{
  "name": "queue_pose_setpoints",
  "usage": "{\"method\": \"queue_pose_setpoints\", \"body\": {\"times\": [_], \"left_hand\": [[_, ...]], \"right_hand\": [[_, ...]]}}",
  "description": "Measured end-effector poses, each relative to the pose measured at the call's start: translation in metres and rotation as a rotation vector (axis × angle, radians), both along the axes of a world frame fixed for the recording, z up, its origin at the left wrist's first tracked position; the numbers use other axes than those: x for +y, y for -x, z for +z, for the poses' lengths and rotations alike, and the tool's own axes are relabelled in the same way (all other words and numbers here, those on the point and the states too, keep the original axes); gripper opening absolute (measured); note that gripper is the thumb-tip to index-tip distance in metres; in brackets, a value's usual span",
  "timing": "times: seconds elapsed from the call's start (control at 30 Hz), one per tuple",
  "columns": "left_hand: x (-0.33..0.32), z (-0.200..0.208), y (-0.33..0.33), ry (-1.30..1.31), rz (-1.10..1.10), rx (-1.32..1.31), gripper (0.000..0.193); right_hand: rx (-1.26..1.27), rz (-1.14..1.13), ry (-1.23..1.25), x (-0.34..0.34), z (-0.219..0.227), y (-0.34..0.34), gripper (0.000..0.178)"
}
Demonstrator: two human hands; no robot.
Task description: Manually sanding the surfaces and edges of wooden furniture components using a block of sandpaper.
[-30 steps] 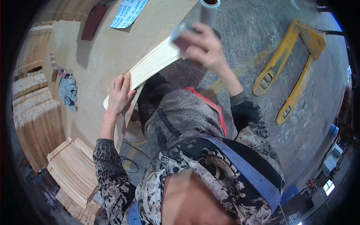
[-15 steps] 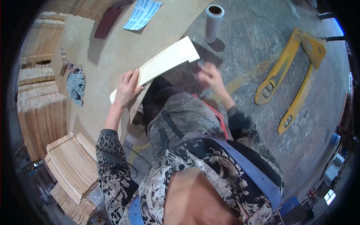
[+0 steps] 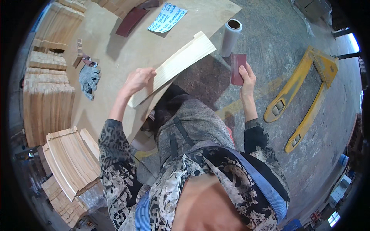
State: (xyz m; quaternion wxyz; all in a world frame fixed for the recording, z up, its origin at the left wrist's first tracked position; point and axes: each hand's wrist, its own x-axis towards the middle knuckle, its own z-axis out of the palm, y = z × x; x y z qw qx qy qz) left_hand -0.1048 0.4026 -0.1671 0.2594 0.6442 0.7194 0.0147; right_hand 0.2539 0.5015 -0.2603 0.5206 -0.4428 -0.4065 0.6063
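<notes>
My left hand [image 3: 138,81] is closed on a pale wooden board [image 3: 184,57] near its lower left end. The board slants over the edge of the worktable [image 3: 106,102], and a small notch shows at its far upper corner. Away to the right, above the floor, my right hand [image 3: 248,79] holds a dark red sandpaper pad [image 3: 237,61], thumb on its face. The pad and the board are apart.
On the table lie a blue-printed paper sheet [image 3: 168,19], a dark red curved strip [image 3: 131,22] and a grey glove [image 3: 89,81]. Stacked boards [image 3: 48,111] line the left. Beyond the table edge stand a film roll [image 3: 230,40] and a yellow pallet jack [image 3: 287,92].
The board has been turned over, its notch passing from the near edge to the far edge. My right hand has moved right and away from it, bringing the sandpaper pad into clear sight.
</notes>
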Motion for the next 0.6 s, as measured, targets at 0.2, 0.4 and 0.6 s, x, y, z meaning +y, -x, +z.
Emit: {"method": "queue_pose_setpoints", "body": {"times": [0.2,0.4,0.6], "left_hand": [[-0.013,-0.023,-0.048,-0.494,-0.044,0.264,0.059],[-0.03,-0.051,-0.039,-0.58,-0.177,0.14,0.069],[-0.032,-0.046,-0.04,-0.542,-0.176,0.169,0.069]], "right_hand": [[-0.528,0.01,-0.542,0.011,0.048,0.054,0.041],[-0.864,0.32,-1.109,-0.03,0.071,0.127,0.034],[-1.374,0.03,-0.871,0.058,0.053,0.049,0.022]]}}
